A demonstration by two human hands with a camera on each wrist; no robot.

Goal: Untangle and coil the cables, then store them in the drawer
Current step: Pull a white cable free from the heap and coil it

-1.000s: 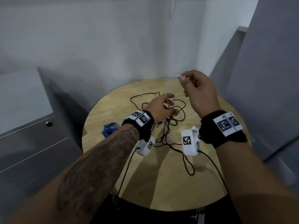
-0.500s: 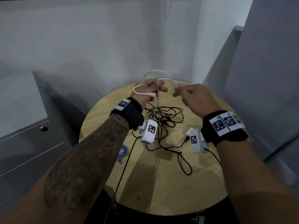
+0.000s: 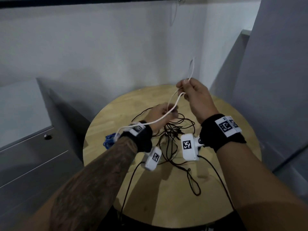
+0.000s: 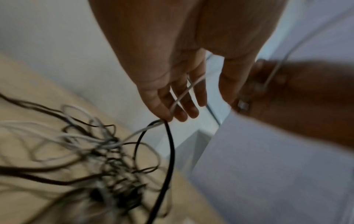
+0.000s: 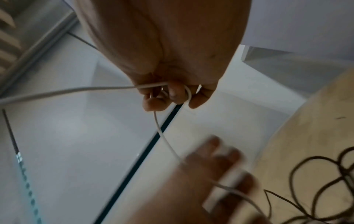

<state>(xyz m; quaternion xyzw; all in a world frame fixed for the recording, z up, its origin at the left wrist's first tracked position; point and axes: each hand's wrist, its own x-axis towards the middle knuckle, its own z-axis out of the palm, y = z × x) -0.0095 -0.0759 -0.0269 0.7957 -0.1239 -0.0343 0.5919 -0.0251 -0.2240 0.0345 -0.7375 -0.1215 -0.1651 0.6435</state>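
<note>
White cable is running from the right hand's pinching fingertips down through the left hand's loosely curled fingers above black cables.

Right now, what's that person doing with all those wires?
The person is sorting out cables over a round wooden table. The right hand is raised and pinches a white cable, which runs down across the left hand; its fingers have the cable threaded between them. A knot of black cables lies on the table, with a blue cable beside it. The drawer is shut.
</note>
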